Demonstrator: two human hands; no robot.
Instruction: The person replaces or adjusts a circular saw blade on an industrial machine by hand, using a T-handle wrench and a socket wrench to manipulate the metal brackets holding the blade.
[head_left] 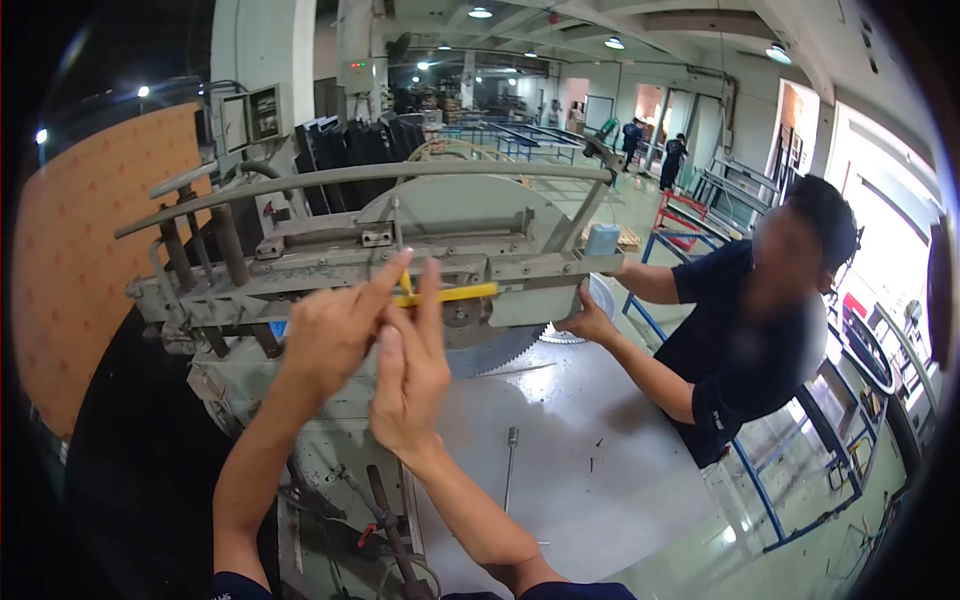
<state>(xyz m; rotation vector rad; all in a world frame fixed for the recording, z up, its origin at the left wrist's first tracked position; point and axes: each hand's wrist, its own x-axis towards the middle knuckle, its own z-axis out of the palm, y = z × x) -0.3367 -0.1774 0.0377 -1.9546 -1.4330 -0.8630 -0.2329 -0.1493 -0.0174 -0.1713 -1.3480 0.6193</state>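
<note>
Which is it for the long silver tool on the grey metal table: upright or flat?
Flat: long silver tool stretches lengthwise along the grey metal table.

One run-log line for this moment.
left hand, right hand: at yellow tool, fingers blurred | toothed blade: below guard | co-worker's hand: at guard | metal rod: on tabletop

On the left side there stands an orange board (120,240). Two persons (673,160) are far in the hall, beyond a red rack (683,215).
</note>
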